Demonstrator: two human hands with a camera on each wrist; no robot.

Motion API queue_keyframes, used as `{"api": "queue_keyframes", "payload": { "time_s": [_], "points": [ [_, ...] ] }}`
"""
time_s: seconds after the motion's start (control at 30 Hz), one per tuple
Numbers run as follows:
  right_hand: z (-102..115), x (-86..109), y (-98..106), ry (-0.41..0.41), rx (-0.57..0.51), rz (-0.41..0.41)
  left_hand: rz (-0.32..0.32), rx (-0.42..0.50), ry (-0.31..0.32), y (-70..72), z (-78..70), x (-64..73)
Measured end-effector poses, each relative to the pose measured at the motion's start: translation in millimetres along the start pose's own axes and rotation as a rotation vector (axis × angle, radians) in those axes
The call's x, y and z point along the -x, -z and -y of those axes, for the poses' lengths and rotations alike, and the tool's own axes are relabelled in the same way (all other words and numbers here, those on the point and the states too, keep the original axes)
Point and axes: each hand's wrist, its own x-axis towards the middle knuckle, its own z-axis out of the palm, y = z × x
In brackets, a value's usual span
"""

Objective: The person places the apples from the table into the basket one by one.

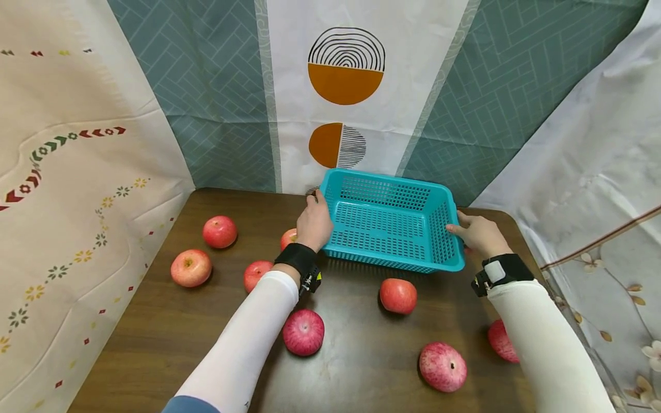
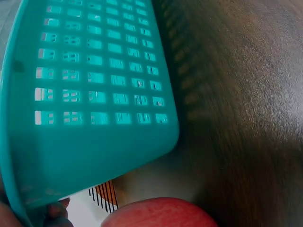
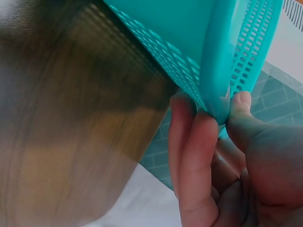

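Note:
A turquoise plastic basket (image 1: 382,221) with perforated walls and floor is at the back of the brown table, with nothing inside. My left hand (image 1: 314,222) grips its left rim, and the left wrist view shows only a bit of that hand at the lower corner. At the other end, my right hand (image 1: 480,232) pinches the rim, thumb on the inner side and fingers (image 3: 196,165) curled beneath outside. Whether the basket touches the tabletop is unclear. A red apple (image 2: 161,215) lies close to the basket's left end, partly hidden by my left hand in the head view.
Several apples lie about the wooden table (image 1: 356,373): a yellowish-red one (image 1: 191,268) at left, a red apple (image 1: 398,296) before the basket, and a dark pink, speckled round fruit (image 1: 442,367) near the front right. A patterned cloth (image 1: 222,115) hangs behind the table's back edge.

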Motion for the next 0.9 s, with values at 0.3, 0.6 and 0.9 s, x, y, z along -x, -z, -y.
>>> {"api": "queue_keyframes", "payload": {
  "time_s": [0.3,0.6,0.9],
  "points": [
    [8.9,-7.6,2.2,-0.021,0.031,-0.021,-0.008,-0.068,0.067,0.2,-1.5,-2.9],
    [10.5,-8.0,-2.0,-0.034,0.015,-0.022,-0.061,-0.12,0.061,-6.3,0.9,-4.3],
    [11.3,-7.7,-0.9,-0.034,0.023,-0.027,-0.082,-0.067,0.078,-11.1,0.8,-5.3]
  ]
}}
